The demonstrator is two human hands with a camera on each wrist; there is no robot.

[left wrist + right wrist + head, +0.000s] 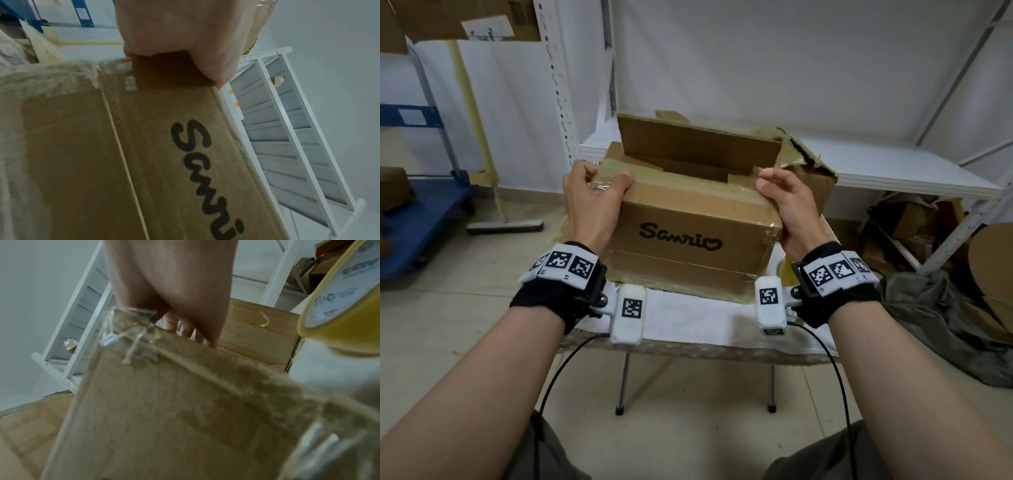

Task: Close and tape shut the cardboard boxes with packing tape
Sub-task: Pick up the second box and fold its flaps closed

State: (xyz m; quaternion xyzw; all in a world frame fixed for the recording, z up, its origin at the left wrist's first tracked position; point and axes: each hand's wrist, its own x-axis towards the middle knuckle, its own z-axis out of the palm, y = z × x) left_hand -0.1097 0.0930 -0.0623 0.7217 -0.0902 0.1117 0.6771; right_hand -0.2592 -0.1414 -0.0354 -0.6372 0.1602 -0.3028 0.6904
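Note:
A brown cardboard box (698, 236) printed "Sanrio" sits on a white-clothed small table (705, 318). Its near flap lies folded down, the far flap (698, 144) stands up, and old yellowed tape clings to the edges. My left hand (592, 192) grips the box's near left top corner, thumb on the flap; the left wrist view shows the printed side (185, 162) below the palm. My right hand (787, 202) grips the near right top corner, its fingers curled over the edge (185, 331). A yellow roll of packing tape (339, 308) shows at the right of the right wrist view.
A white metal shelf rack (876, 171) stands behind the box, with scrap cardboard (914, 222) under it. A blue cart (417, 222) and a broom (503, 222) are at the left. Crumpled grey cloth (935, 315) and round cardboard pieces lie on the floor at the right.

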